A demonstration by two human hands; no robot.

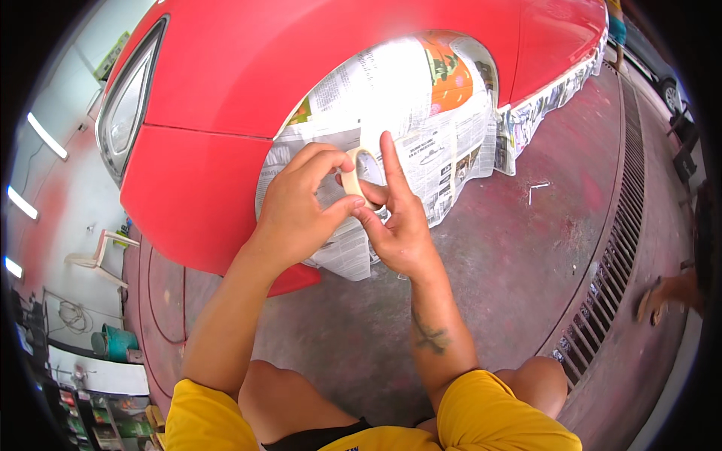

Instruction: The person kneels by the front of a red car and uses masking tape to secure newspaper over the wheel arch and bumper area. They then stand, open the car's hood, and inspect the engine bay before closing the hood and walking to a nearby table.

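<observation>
Now, left hand (pixel 299 201) and right hand (pixel 403 224) grasp the upright tape roll (pixel 352 179), hole facing right.

Newspaper sheets (pixel 410 161): headlines and columns are printed in black.
Newspaper strip (pixel 553 98): print is blurred.
Yellow shirt (pixel 504 413): lettering is cut off.

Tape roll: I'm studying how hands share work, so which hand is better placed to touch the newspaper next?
Probably the right hand: its straight index finger is clear of the tape roll, whereas the left hand is curled around it.
</observation>
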